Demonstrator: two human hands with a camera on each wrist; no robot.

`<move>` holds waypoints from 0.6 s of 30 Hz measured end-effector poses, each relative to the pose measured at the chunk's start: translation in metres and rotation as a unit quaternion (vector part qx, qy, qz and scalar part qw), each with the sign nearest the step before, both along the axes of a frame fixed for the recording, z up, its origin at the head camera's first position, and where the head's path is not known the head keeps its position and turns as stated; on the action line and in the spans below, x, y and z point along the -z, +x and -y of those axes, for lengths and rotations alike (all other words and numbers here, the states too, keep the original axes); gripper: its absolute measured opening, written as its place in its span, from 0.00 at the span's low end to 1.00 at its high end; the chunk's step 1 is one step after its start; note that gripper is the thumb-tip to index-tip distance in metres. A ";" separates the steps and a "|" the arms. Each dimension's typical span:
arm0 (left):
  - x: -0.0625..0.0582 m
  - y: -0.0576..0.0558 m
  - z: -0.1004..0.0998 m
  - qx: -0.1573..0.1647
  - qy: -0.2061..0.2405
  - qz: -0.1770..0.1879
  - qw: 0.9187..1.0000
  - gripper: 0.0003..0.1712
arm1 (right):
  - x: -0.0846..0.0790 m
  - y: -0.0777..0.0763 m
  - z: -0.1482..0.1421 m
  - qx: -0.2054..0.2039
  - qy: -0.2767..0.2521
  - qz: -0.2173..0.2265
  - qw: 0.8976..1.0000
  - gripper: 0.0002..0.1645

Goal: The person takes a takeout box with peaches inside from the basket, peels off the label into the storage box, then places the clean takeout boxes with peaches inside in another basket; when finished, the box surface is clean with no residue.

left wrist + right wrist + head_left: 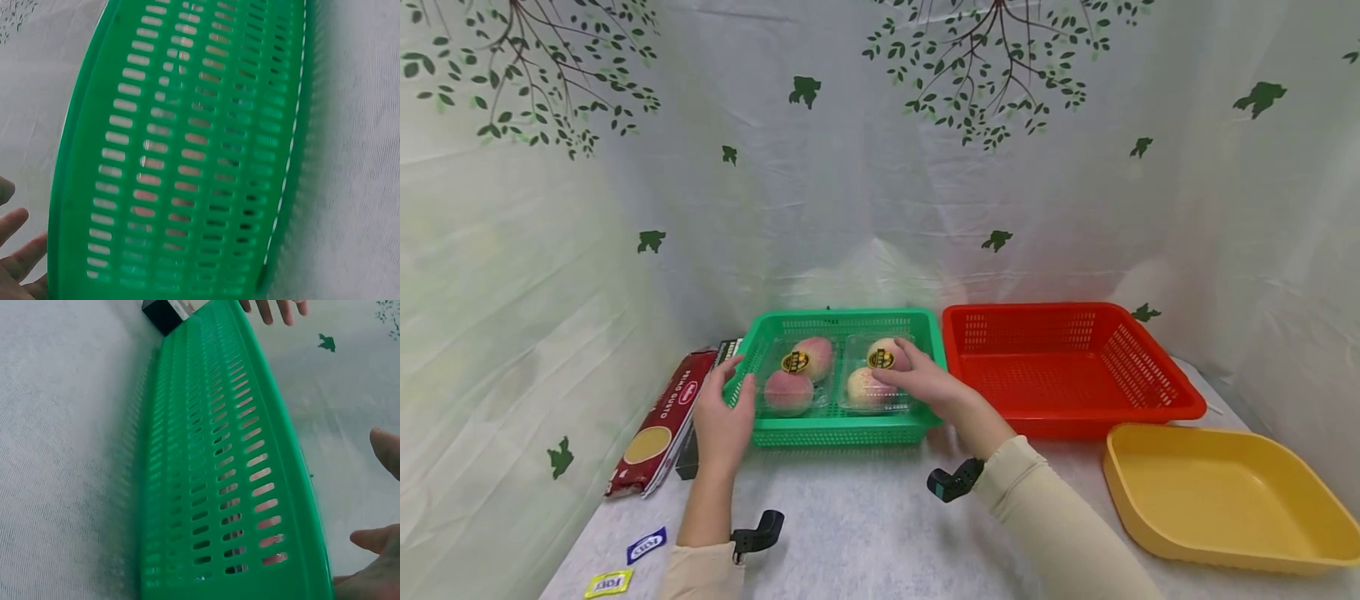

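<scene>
A green plastic basket [842,435] holds two clear plastic packs, each with two peaches and a black-and-yellow sticker. The left pack of peaches [790,392] lies nearest my left hand [722,417], whose spread fingers are by the basket's left rim. Over the right pack of peaches [865,390] is my right hand [928,385], thumb and fingers apart; whether they touch the pack cannot be told. In the left wrist view, relaxed left fingers [25,256] show beyond the rim. The right wrist view catches the right hand [378,569] above the basket wall.
To the right is a red basket [1022,421], with a yellow tray [1217,492] in front of it. At the left lie a dark red Primo Gusto bag [662,425] and a black box [687,458]. Blue [646,545] and yellow packets [608,583] lie at front left.
</scene>
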State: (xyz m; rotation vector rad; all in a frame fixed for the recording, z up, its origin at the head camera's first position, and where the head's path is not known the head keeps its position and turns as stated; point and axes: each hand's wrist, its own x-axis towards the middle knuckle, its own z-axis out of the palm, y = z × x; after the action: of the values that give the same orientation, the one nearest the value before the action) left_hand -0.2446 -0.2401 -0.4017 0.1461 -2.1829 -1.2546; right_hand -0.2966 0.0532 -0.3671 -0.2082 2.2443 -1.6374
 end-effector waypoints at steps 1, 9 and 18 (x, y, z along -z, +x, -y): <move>0.000 0.000 0.002 -0.006 0.003 0.007 1.000 0.24 | 0.001 -0.001 0.001 0.006 -0.004 0.003 1.000 0.54; 0.007 -0.001 0.017 -0.028 0.043 0.055 0.997 0.27 | 0.010 -0.010 0.008 0.027 -0.030 0.018 0.999 0.49; 0.019 -0.008 0.023 -0.020 0.051 0.095 0.994 0.24 | 0.021 -0.015 0.019 0.044 -0.055 0.032 0.997 0.39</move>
State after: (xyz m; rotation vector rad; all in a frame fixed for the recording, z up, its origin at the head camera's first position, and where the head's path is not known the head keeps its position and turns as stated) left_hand -0.2528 -0.2631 -0.4211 0.3633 -2.2632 -1.3782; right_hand -0.3120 0.0338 -0.3881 -0.0828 2.1465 -1.7885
